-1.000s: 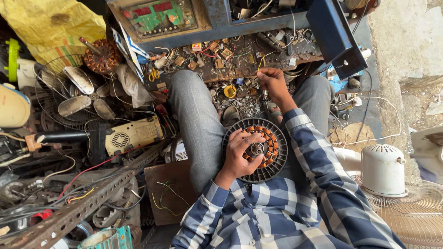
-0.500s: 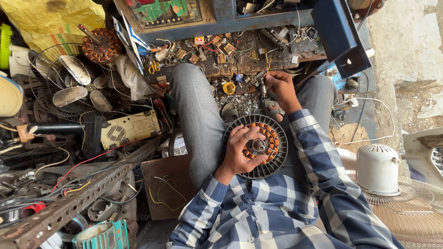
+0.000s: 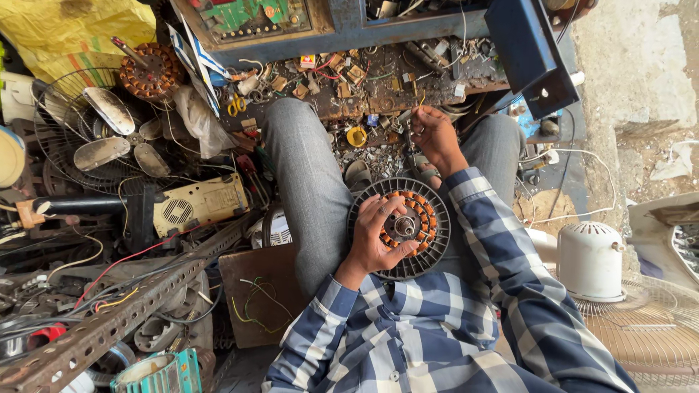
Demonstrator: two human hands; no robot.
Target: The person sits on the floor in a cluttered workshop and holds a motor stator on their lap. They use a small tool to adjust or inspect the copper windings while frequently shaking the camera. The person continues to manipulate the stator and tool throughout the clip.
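Note:
A round fan motor stator [image 3: 429, 218] with copper windings and a dark finned rim rests on my lap. My left hand [image 3: 375, 240] lies over its left side, fingers spread on the windings beside the centre hub. My right hand [image 3: 435, 137] is stretched forward over the cluttered low bench [image 3: 378, 80], fingers pinched on a thin tool or wire; which one is hard to tell. My grey trouser legs run forward on either side of the stator.
Fan blades in a wire guard [image 3: 102, 138], another copper-wound stator [image 3: 149, 73], a beige casing [image 3: 200, 204] and a perforated metal angle bar [image 3: 109, 320] crowd the left. A white fan motor housing [image 3: 591, 258] stands at right. Scissors with yellow handles [image 3: 237, 105] lie on the bench.
My right hand has lifted a little and pinched its fingers together over the bench. My left hand stays on the stator. The view has shifted slightly.

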